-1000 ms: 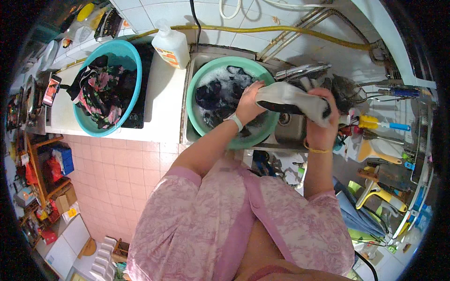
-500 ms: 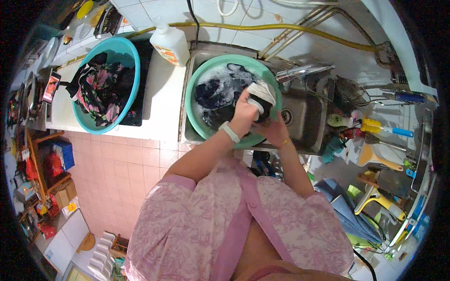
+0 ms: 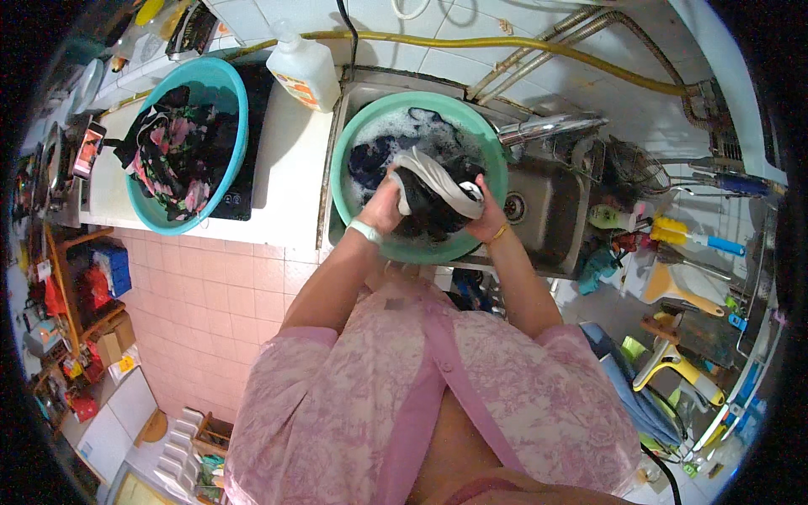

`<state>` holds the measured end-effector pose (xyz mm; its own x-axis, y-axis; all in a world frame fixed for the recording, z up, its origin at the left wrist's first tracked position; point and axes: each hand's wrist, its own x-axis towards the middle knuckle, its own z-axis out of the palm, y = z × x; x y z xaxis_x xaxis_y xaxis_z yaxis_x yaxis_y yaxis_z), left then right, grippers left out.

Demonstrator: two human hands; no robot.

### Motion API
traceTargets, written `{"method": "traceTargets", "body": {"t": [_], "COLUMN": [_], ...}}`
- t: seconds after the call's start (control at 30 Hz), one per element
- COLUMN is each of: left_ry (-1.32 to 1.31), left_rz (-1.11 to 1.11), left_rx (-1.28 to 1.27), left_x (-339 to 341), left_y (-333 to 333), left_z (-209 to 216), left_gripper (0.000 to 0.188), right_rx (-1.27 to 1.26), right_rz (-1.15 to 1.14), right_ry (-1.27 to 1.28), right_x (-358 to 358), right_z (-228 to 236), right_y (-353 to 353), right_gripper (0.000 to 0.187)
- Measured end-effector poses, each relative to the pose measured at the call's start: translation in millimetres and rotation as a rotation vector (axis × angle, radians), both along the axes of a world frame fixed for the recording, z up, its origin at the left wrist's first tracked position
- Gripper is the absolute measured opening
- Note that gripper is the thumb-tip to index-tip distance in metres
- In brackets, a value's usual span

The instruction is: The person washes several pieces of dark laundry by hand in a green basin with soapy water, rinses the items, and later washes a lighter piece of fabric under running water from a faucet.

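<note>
Cloth [image 3: 427, 202], likely limp and slippery, held between left hand [image 3: 383, 208] and right hand [image 3: 488, 215], best gripped by pale band [image 3: 442, 178].

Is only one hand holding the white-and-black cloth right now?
No, the left hand and the right hand both hold the white-and-black cloth over the green basin.

White tiled wall [image 3: 442, 66], yellow hose [image 3: 438, 39] strung across it, metal pipes [image 3: 501, 69] slanting up. Pink tile floor [image 3: 202, 311] from where I'm standing. White counter [image 3: 290, 160] catching bright light. Wooden shelf [image 3: 62, 286] at left, crammed.
</note>
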<state>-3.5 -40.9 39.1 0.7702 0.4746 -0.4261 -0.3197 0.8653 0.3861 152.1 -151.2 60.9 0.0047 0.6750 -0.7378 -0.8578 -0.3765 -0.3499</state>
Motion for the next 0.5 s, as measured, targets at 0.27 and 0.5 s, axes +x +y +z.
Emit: {"method": "traceTargets", "body": {"t": [0.27,0.5], "left_ry": [0.228,0.736], "left_rz": [-0.204,-0.414], "left_rx": [0.24,1.446], "left_x": [25,53], "left_y": [25,21], "left_z": [31,-10], "left_gripper": [0.029,0.024], "right_rx": [0.06,-0.145], "right_rz": [0.552,1.064], "right_ry": [-0.614,-1.126], "right_x": [-16,-13], "right_z": [27,14], "right_y": [11,26], "right_gripper": [0.053,0.052]}}
